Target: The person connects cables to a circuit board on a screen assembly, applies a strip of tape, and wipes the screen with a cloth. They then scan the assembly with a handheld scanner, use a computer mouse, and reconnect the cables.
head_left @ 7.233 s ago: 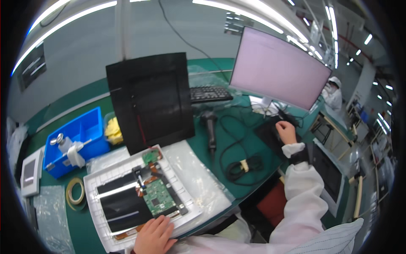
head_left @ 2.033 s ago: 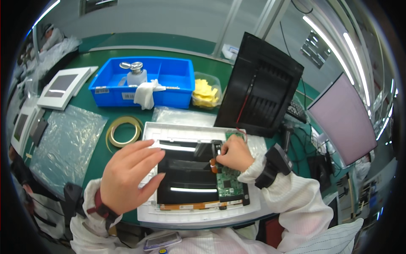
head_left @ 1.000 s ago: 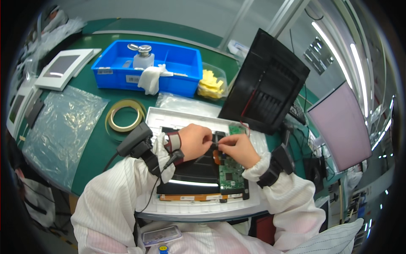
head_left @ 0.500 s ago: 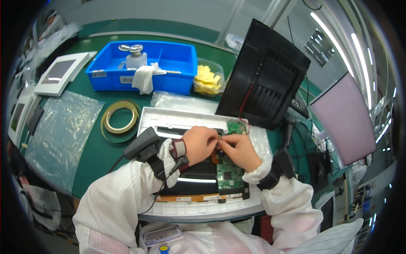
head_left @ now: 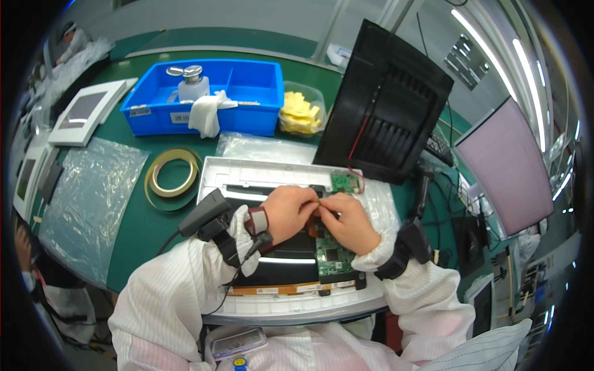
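Note:
My left hand (head_left: 286, 213) and my right hand (head_left: 350, 224) meet fingertip to fingertip over an opened device. Both are closed in a pinch on something small, and the fingers hide most of it. Right beneath them is a green circuit board (head_left: 333, 255), with an orange-brown flex cable (head_left: 312, 230) at its left edge. Board and cable lie on a black panel (head_left: 281, 273) inside a white plastic housing (head_left: 238, 168). A smaller green board (head_left: 344, 182) sits just beyond my right hand, with a red wire (head_left: 360, 137) running up from it.
Behind the housing stand a blue divided bin (head_left: 204, 126) with a pump bottle (head_left: 193, 88) and white cloth (head_left: 206, 116), and a tub of yellow pieces (head_left: 301, 110). A black cover (head_left: 387, 102) leans at right, near a monitor (head_left: 504, 167). Tape roll (head_left: 153, 184) and plastic sheet (head_left: 93, 204) lie left.
The view has shifted slightly. My fingertips stay together at the same spot over the board, with the right fingers a little more bent. Another person's hand now shows at the far left edge.

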Available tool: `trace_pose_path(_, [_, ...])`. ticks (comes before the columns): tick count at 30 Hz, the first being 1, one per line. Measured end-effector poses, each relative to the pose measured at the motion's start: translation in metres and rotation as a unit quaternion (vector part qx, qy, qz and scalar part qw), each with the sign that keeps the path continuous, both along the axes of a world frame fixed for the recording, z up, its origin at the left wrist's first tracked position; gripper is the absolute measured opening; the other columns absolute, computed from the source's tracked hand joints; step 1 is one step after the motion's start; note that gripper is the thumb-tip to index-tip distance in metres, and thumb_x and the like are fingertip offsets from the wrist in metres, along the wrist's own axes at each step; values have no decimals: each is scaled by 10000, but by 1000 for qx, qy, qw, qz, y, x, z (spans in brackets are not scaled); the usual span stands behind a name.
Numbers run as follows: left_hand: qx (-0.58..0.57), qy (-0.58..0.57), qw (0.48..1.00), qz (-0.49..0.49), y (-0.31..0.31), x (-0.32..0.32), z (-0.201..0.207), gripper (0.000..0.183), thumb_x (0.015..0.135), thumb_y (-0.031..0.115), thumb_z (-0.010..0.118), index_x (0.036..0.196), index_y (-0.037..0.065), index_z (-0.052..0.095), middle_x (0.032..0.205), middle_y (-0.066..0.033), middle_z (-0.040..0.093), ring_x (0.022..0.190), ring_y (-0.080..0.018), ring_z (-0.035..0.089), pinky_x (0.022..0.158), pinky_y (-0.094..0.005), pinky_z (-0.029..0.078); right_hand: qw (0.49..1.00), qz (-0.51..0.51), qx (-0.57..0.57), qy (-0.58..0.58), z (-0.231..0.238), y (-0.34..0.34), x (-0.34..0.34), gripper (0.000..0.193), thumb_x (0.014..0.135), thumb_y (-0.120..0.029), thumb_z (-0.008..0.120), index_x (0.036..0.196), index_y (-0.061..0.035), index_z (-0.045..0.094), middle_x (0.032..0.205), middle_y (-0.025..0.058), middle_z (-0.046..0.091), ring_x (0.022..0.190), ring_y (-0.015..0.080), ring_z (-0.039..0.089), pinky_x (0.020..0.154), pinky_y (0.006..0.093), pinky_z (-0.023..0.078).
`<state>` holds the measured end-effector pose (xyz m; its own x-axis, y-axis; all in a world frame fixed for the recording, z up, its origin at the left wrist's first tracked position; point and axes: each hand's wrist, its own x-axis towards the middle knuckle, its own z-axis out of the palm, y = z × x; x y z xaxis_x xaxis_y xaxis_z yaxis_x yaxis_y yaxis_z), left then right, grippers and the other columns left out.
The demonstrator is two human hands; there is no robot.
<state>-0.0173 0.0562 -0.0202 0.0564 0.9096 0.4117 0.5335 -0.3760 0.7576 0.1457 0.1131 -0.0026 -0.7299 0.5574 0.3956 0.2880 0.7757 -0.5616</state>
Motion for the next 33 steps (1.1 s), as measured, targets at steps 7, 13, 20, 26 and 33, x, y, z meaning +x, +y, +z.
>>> trace_pose_path(7, [6, 9, 1000, -1, 0, 0, 1, 85, 793, 70, 600, 847, 13, 633, 748, -170, 616, 720, -320, 612, 648, -352, 486, 999, 1, 38, -1, 1, -1, 0, 77, 754, -46, 578, 708, 12, 599, 675, 136, 594, 669, 304, 547, 645, 392, 423])
trace_pose_path(13, [24, 17, 1000, -1, 0, 0, -2, 85, 795, 65, 594, 853, 15, 632, 748, -177, 612, 715, -327, 607, 643, -354, 482, 998, 3, 58, 14, -1, -2, -1, 72, 749, -36, 572, 697, 12, 582, 674, 128, 590, 685, 305, 548, 656, 393, 426])
trace_pose_path(20, [29, 10, 1000, -1, -1, 1, 0, 77, 796, 59, 588, 831, 0, 623, 720, -161, 604, 662, -280, 607, 605, -321, 475, 998, 6, 64, 9, -2, -1, 2, 64, 757, -38, 562, 728, 11, 590, 681, 128, 596, 691, 304, 551, 671, 394, 426])
trace_pose_path(26, [-19, -27, 999, 34, -4, -3, 7, 99, 781, 60, 594, 827, -20, 630, 724, -148, 623, 632, -227, 619, 591, -295, 483, 999, -25, -11, 34, -2, -1, 2, 102, 781, -66, 565, 733, 12, 611, 671, 144, 593, 678, 312, 545, 662, 386, 420])
trace_pose_path(33, [83, 26, 981, 174, 19, -46, 40, 108, 812, 81, 586, 787, -21, 610, 630, -114, 577, 567, -151, 544, 539, -270, 426, 996, -42, -72, 40, -2, 1, 9, 129, 803, -86, 562, 750, 15, 622, 674, 150, 595, 652, 297, 539, 635, 376, 419])
